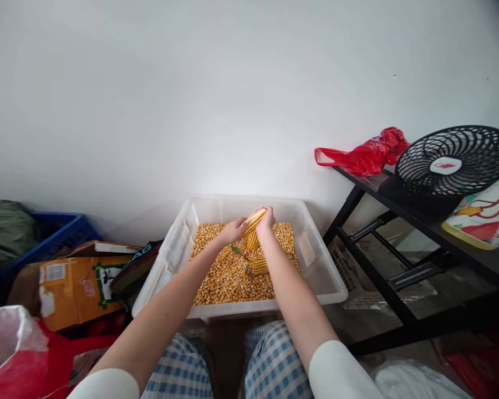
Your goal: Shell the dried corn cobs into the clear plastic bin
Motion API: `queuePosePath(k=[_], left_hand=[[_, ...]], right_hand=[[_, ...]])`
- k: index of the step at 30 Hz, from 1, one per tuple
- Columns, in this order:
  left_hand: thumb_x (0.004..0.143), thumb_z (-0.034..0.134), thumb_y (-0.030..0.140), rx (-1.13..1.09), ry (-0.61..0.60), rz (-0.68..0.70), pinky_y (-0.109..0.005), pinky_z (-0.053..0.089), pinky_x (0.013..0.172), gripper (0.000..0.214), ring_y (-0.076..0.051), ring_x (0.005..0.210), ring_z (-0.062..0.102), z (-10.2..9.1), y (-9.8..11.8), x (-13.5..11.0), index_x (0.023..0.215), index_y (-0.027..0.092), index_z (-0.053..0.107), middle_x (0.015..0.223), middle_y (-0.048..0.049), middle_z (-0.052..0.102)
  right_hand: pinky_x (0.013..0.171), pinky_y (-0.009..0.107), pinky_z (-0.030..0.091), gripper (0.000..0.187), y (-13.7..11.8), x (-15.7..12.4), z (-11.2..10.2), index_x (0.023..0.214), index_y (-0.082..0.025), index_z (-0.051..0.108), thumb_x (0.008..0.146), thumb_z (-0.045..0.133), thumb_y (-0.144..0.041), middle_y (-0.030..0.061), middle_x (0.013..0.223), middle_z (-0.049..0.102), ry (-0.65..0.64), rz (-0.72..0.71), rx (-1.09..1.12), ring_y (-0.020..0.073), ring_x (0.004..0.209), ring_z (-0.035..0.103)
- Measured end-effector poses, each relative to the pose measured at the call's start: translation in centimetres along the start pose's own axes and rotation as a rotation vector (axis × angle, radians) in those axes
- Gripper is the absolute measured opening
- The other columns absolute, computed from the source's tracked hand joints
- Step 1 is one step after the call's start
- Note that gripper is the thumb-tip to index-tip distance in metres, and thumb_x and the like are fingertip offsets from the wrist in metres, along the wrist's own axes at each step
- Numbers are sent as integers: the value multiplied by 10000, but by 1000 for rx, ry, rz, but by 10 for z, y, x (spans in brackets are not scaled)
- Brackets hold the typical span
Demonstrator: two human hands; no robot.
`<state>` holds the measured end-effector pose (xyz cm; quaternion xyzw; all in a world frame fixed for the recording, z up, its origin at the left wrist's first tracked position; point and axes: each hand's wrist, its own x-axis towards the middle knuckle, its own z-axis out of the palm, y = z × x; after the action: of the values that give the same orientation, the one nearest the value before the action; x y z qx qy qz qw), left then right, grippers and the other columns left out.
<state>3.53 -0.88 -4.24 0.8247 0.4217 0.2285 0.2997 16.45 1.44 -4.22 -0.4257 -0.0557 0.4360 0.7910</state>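
Head camera view, looking down: a smooth white wall (191, 100) fills the background. At right stands a black table (424, 224) with straight, slim legs. In the centre, against the wall, sits a rectangular, translucent plastic tub (322, 271) with sloping sides and a broad rim, holding a thick, pebbly layer of loose yellow corn kernels (220, 280). The person's bare forearms reach in over its near rim, hiding part of the kernels; knees in blue-and-white checked cloth (276, 360) are just below.

At left are a ridged blue plastic crate (77, 224), a red-and-white bag (20, 354), a worn orange carton (70, 291) and, beside the tub, a dark mesh bag (137, 271). On the table are a round black fan (446, 165) with a swirling grille, a shiny, crumpled red plastic bag (370, 158) and a colourfully printed flat item (482, 216).

Above the kernels, the left hand (234, 229) has its fingers bent in against the lower end of a tapered, bumpy corn cob (255, 219); the right hand (268, 218) is curled around the upper end, some fingers hidden. This cob slants between the hands, a paler strip along it. Another cob (253, 241) shows just below; whether a hand touches it, I cannot tell. A third cob (258, 267) lies on the kernels, partly behind the right forearm. Smallest is a narrow green strip (236, 250) near the left hand.
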Motion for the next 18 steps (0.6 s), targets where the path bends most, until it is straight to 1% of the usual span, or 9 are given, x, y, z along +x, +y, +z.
queuePosePath(k=[4, 7, 10, 13, 15, 18], left_hand=[[879, 240, 509, 40, -35, -28, -304, 396, 887, 543, -238, 1050, 560, -2, -2, 0, 1171, 161, 537, 1140, -103, 616], [887, 237, 487, 81, -45, -29, -303, 401, 874, 514, -236, 1047, 564, 0, -3, 0, 1143, 158, 538, 1132, -119, 618], [893, 216, 487, 155, -6, -70, -314, 408, 857, 507, -243, 1011, 588, 4, -3, 3, 1075, 157, 555, 1061, -139, 643], [909, 173, 431, 205, 58, -157, -359, 413, 842, 505, -270, 967, 610, 7, -5, 7, 1066, 126, 544, 993, -186, 651], [912, 170, 393, 196, 62, -162, -374, 413, 839, 497, -285, 969, 609, 6, -6, 9, 1061, 109, 550, 995, -208, 645], [901, 216, 437, 159, 24, -117, -326, 418, 838, 491, -263, 993, 601, 4, -8, 10, 1008, 145, 597, 1037, -166, 648]], right_hand=[[499, 267, 490, 139, 7, 5, -3, 701, -188, 474, 733, 423, -313, -5, 525, 565, -16, 4, -10, 144, 481, 568], [501, 271, 491, 154, 12, 9, -6, 691, -193, 465, 743, 405, -326, -10, 503, 549, -42, 6, -15, 146, 480, 566], [509, 273, 494, 194, 17, 12, -9, 651, -205, 436, 752, 387, -363, -23, 470, 512, -81, 9, -25, 146, 478, 561], [516, 280, 496, 230, 24, 13, -12, 618, -216, 401, 752, 374, -400, -28, 461, 492, -104, 16, -43, 147, 485, 559], [521, 285, 497, 244, 29, 13, -15, 607, -220, 385, 745, 374, -421, -29, 464, 490, -114, 24, -58, 148, 489, 559], [536, 290, 499, 255, 33, 15, -19, 605, -219, 380, 732, 382, -441, -24, 482, 504, -133, 37, -72, 147, 496, 560]])
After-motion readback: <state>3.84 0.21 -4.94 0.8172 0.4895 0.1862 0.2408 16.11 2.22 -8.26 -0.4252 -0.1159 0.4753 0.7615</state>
